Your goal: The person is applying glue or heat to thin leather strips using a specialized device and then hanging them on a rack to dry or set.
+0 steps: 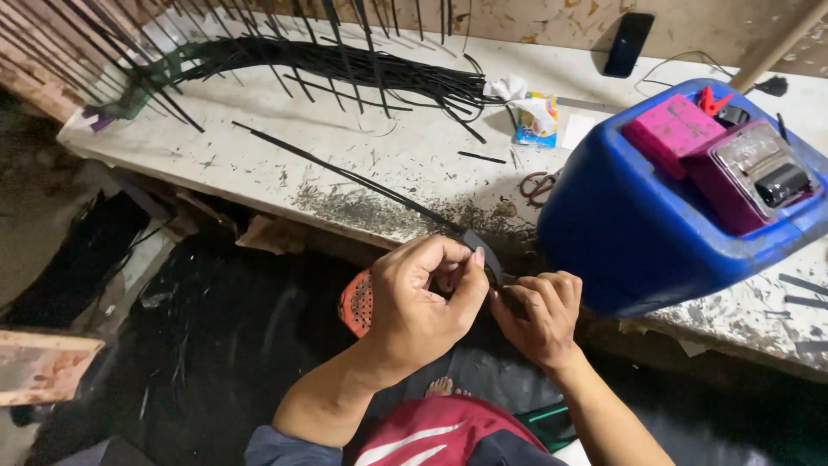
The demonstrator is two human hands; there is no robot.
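While pinched between both hands at the near edge of the worn white tabletop [259, 177], long thin black strip [362, 183] running diagonally up and left across the surface, near end bent just above the fingers. Left hand [423, 298] curled over from the left, grip clenched on the strip's near end between thumb and forefinger. Right hand [539, 315] close against it, fingertips touching the left's, grip closed on the same strip just below the bend; exact hold partly hidden by the left thumb.

Behind, along the far side of the tabletop, thick bundle of black strips [328, 65], loose ends fanning upward toward the wall. Right of the bundle, small colourful packet with crumpled white paper [536, 116]. Near the tabletop's front, dark-handled scissors [536, 185], just left of large blue plastic jerrycan lying on its side [655, 224]. On top of the jerrycan, pink rectangular box [673, 125] and purple device with a metal top [750, 173]. Farther back, black phone [628, 43] against the wall. Below the hands, orange perforated object [355, 304], partly hidden by the left wrist.
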